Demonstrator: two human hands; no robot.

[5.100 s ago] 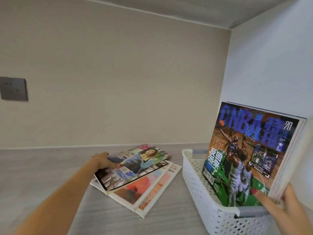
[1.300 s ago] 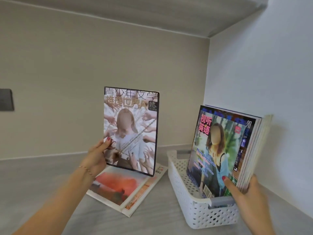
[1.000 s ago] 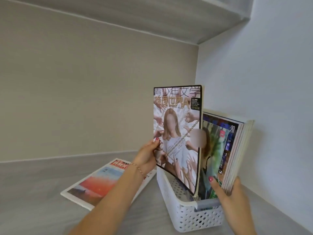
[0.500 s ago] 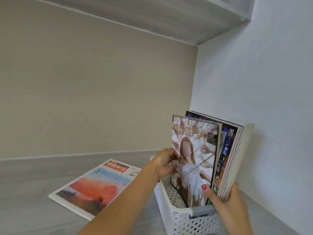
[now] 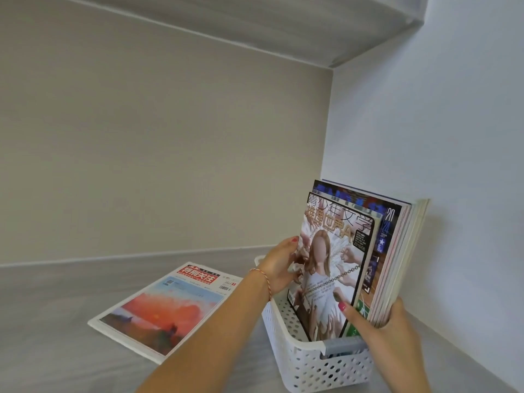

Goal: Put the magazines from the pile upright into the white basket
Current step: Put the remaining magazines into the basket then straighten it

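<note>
Grey wood-grain surface point(image 5: 56, 321) fills the lower frame, meeting a beige back wall and a pale side wall at right, with a shelf underside across the top. At lower right stands the white basket point(image 5: 317, 361), perforated, holding a row of upright magazines point(image 5: 397, 251) that lean toward the side wall. The front magazine point(image 5: 334, 265), its cover showing a figure in white with a chain, stands in the basket against the row. The left hand point(image 5: 279, 265), a thin bracelet at the wrist, pinches its left edge, thumb on the cover. The right hand point(image 5: 388, 330) grips the row's lower right corner, thumb across the front. Left of the basket, the pile's last magazines point(image 5: 164, 304) lie flat, sunset cover up.
</note>
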